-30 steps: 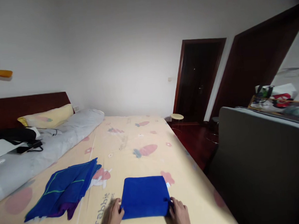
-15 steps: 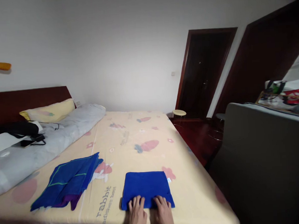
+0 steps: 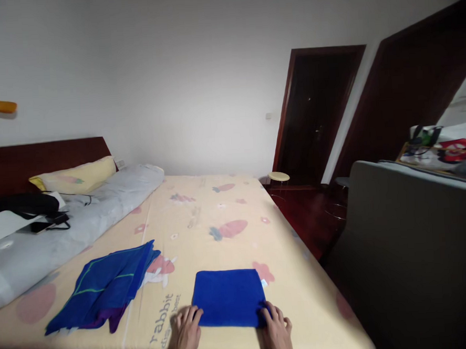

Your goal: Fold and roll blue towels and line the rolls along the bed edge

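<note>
Your left hand and right hand, fingers spread flat, touch the near corners of a folded blue towel on the bed

place: home bedroom | evid: bed w/ cartoon sheet, pillow, rolled duvet, wood headboard | dark wood doors, stool
</note>
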Tool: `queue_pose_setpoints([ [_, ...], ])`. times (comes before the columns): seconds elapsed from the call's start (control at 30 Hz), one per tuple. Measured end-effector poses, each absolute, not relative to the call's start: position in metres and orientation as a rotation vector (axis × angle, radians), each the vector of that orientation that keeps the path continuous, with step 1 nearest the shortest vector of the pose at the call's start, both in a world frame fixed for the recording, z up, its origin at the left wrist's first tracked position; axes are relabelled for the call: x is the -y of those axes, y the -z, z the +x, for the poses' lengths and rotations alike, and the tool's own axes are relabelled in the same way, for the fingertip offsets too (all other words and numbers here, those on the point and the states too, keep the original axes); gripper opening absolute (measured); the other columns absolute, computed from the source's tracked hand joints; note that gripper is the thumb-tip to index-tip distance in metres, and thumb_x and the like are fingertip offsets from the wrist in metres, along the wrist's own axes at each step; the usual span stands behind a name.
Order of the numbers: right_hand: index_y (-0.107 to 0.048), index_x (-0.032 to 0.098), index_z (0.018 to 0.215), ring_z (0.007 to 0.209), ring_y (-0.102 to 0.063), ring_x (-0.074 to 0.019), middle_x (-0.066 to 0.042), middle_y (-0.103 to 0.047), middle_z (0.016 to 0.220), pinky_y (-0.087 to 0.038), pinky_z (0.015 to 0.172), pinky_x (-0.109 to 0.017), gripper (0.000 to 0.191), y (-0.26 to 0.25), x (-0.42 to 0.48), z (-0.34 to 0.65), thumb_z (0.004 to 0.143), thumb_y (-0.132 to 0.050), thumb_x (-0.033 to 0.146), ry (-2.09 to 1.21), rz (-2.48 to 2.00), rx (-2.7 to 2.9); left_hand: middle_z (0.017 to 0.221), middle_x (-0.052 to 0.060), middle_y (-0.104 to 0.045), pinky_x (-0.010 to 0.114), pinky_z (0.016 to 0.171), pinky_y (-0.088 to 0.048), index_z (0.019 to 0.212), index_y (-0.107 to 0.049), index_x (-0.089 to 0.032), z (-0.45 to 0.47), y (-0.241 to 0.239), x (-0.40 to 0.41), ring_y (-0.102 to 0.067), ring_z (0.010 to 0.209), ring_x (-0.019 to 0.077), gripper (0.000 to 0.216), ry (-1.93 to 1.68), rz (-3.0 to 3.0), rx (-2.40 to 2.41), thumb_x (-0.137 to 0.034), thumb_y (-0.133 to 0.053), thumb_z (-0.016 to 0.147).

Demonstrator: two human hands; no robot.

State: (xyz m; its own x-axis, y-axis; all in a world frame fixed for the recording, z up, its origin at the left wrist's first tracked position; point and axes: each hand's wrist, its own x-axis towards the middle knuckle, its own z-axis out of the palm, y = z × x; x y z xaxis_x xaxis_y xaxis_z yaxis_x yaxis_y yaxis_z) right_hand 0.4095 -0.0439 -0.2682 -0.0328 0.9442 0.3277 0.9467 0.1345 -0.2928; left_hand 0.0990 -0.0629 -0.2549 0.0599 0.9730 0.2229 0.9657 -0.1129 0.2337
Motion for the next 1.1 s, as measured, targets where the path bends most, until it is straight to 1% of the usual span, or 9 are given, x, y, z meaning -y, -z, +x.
queue_pose_setpoints([
  [0.1,-0.06,0.029,0.102,0.107,-0.055,-0.0239,-0.003,-0.066,0.112,-0.034,0.092,-0.044,0.043,0.258,0.043,0.418,0.069,-0.042,0.007,-0.113,-1.741,2.028,0.113,0.001,-0.069,0.039,0.097,-0.043,0.109,-0.065,-0.03,0.088,0.252,0.064,-0.059,0.11,0.0199,0.05,-0.663,2.251,-1.956,-0.004,-0.043,0.071],
  [0.2,-0.059,0.026,0.095,0.093,-0.059,-0.0221,-0.002,-0.068,0.092,-0.034,0.092,-0.043,0.028,0.25,0.042,0.429,0.074,-0.045,0.015,-0.216,-1.734,2.003,0.102,0.001,-0.072,0.033,0.091,-0.05,0.101,-0.066,-0.028,0.077,0.256,0.066,-0.064,0.099,0.0186,0.039,-0.842,2.093,-1.875,-0.011,-0.046,0.072],
  [0.33,-0.059,0.025,0.096,0.084,-0.062,-0.021,-0.002,-0.068,0.086,-0.036,0.09,-0.042,0.021,0.252,0.038,0.437,0.081,-0.045,0.027,-0.297,-1.727,1.955,0.102,0.003,-0.073,0.028,0.082,-0.055,0.105,-0.064,-0.025,0.069,0.273,0.062,-0.068,0.095,0.018,0.035,-1.075,1.86,-1.835,-0.02,-0.047,0.076],
  [0.53,-0.058,0.023,0.104,0.091,-0.063,-0.0278,-0.008,-0.068,0.092,-0.038,0.083,-0.045,0.028,0.269,0.037,0.431,0.083,-0.046,0.037,-0.076,-1.963,1.856,0.097,0.005,-0.073,0.034,0.08,-0.054,0.099,-0.067,-0.024,0.075,0.282,0.057,-0.068,0.092,0.0217,0.029,-1.109,1.906,-2.155,-0.021,-0.049,0.076],
  [0.63,-0.056,0.021,0.11,0.096,-0.061,-0.0286,-0.011,-0.065,0.103,-0.038,0.084,-0.046,0.03,0.267,0.04,0.417,0.083,-0.044,0.028,0.06,-1.97,1.785,0.103,0.006,-0.071,0.037,0.084,-0.051,0.102,-0.066,-0.024,0.096,0.272,0.06,-0.065,0.099,0.0236,0.032,-1.027,1.968,-2.329,-0.016,-0.046,0.079],
  [0.77,-0.055,0.026,0.112,0.103,-0.057,-0.0243,-0.008,-0.062,0.113,-0.038,0.088,-0.041,0.038,0.255,0.05,0.377,0.079,-0.044,0.014,0.027,-1.632,1.967,0.108,0.006,-0.068,0.036,0.09,-0.047,0.108,-0.064,-0.026,0.146,0.264,0.067,-0.061,0.103,0.0213,0.037,-0.911,2.211,-2.099,-0.012,-0.041,0.083],
  [0.87,-0.055,0.03,0.113,0.103,-0.057,-0.0228,-0.003,-0.063,0.114,-0.039,0.088,-0.038,0.041,0.253,0.058,0.346,0.076,-0.048,0.014,-0.098,-1.415,2.157,0.122,0.005,-0.064,0.039,0.1,-0.041,0.12,-0.059,-0.029,0.18,0.271,0.072,-0.055,0.116,0.022,0.05,-0.729,2.351,-1.883,-0.007,-0.042,0.078],
  [0.97,-0.055,0.03,0.118,0.107,-0.056,-0.0246,-0.003,-0.062,0.12,-0.039,0.09,-0.038,0.051,0.259,0.061,0.341,0.07,-0.051,0.013,-0.126,-1.424,2.212,0.136,0.004,-0.057,0.043,0.106,-0.036,0.131,-0.051,-0.03,0.185,0.285,0.073,-0.048,0.127,0.0241,0.066,-0.582,2.365,-1.842,-0.005,-0.044,0.071],
  [1.1,-0.054,0.029,0.124,0.114,-0.053,-0.0253,-0.004,-0.061,0.126,-0.036,0.095,-0.04,0.063,0.271,0.056,0.378,0.066,-0.045,0.006,-0.091,-1.599,2.175,0.137,0.002,-0.057,0.044,0.108,-0.035,0.133,-0.05,-0.03,0.144,0.295,0.072,-0.048,0.126,0.0243,0.068,-0.557,2.371,-1.935,-0.006,-0.045,0.07],
])
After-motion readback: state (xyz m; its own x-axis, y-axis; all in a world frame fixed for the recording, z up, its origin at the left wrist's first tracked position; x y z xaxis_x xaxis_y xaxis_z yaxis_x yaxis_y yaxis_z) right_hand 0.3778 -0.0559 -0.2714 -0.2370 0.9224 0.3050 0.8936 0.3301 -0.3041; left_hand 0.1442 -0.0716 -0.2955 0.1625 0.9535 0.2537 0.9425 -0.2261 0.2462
